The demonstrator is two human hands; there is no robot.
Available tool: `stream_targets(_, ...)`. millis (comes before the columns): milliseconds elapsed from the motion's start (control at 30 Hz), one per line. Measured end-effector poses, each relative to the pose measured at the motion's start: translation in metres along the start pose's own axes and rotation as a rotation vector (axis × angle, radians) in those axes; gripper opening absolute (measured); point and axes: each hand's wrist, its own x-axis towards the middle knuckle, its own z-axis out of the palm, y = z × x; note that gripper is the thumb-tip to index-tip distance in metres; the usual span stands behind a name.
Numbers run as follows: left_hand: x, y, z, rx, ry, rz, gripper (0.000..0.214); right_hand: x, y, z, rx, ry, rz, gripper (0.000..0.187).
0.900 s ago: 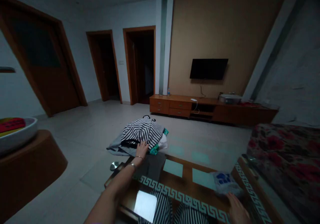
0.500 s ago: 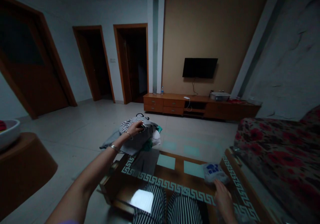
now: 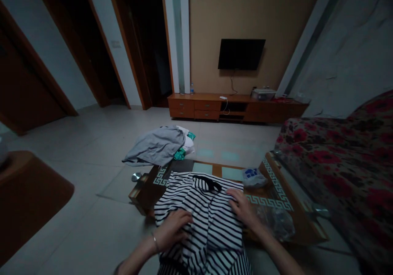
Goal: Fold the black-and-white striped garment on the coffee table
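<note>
A black-and-white striped garment [image 3: 202,213] lies spread over the near part of a glass-topped coffee table [image 3: 276,195]. My left hand [image 3: 173,230] rests on its left side with fingers curled into the cloth. My right hand [image 3: 241,205] lies flat on its right side, fingers stretched out. At the table's far left corner sits a pile of clothes [image 3: 159,146] with a grey garment on top and white and teal pieces under it.
A small white and blue plastic bag [image 3: 253,178] and a clear crumpled bag [image 3: 278,221] lie on the table's right side. A floral sofa [image 3: 340,152] stands at right, a round wooden stand [image 3: 30,193] at left, a TV cabinet [image 3: 233,109] by the far wall.
My left hand pulled the striped garment off the far pile toward me; it now lies spread on the near table. My right hand left the white and blue bag and moved onto the garment.
</note>
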Motion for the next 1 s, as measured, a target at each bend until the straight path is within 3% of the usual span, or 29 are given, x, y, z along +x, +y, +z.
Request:
stream_targets(100, -0.016, -0.038, 0.028, 0.007, 0.456, -0.247, 0.040, 0.006, -0.051, 0.030, -0.016, -0.259, -0.234, 0.046)
stream_targets(200, -0.035, -0.070, 0.044, -0.030, 0.758, -0.478, 0.040, 0.010, -0.068, 0.064, -0.069, -0.340, -0.263, 0.037)
stream_targets(267, -0.048, -0.085, 0.057, -0.079, 0.780, -0.643, 0.043, 0.013, -0.068, 0.078, -0.048, -0.326, -0.203, 0.027)
stream_targets(333, -0.059, -0.093, 0.074, -0.151, 0.686, -0.744, 0.046, 0.015, -0.068, 0.077, 0.058, -0.290, -0.162, 0.023)
stream_targets(400, -0.066, -0.092, 0.088, -0.256, 0.576, -0.728, 0.044, 0.017, -0.072, 0.061, 0.203, -0.262, -0.149, 0.023)
stream_targets(467, -0.070, -0.082, 0.089, -0.412, 0.505, -0.629, 0.038, 0.016, -0.081, 0.031, 0.309, -0.257, -0.108, 0.022)
stream_targets(533, -0.072, -0.063, 0.068, -0.604, 0.493, -0.572, 0.030, 0.011, -0.095, -0.007, 0.344, -0.244, -0.023, 0.021)
stream_targets(600, -0.073, -0.040, 0.025, -0.804, 0.541, -0.586, 0.028, 0.005, -0.113, -0.047, 0.325, -0.187, 0.069, 0.017)
stream_targets(667, -0.068, -0.016, -0.030, -0.994, 0.656, -0.556, 0.031, -0.002, -0.131, -0.084, 0.292, -0.094, 0.117, 0.014)
stream_targets(733, -0.052, 0.005, -0.083, -1.102, 0.879, -0.461, 0.033, -0.006, -0.140, -0.110, 0.264, 0.028, 0.141, 0.013)
stream_targets(800, -0.025, 0.018, -0.117, -1.146, 1.056, -0.275, 0.032, -0.008, -0.133, -0.126, 0.204, 0.186, 0.169, 0.015)
stream_targets(833, -0.008, 0.021, -0.124, -1.151, 1.073, -0.183, 0.034, -0.010, -0.122, -0.129, 0.154, 0.269, 0.194, 0.017)
stream_targets(900, 0.025, 0.017, -0.117, -1.140, 1.005, -0.061, 0.041, -0.019, -0.087, -0.129, 0.021, 0.368, 0.267, 0.022)
stream_targets(933, 0.038, 0.011, -0.104, -1.123, 0.951, -0.053, 0.043, -0.027, -0.065, -0.126, -0.050, 0.362, 0.316, 0.023)
stream_targets(1000, 0.055, -0.007, -0.067, -1.052, 0.876, -0.139, 0.045, -0.052, -0.019, -0.118, -0.201, 0.193, 0.414, 0.022)
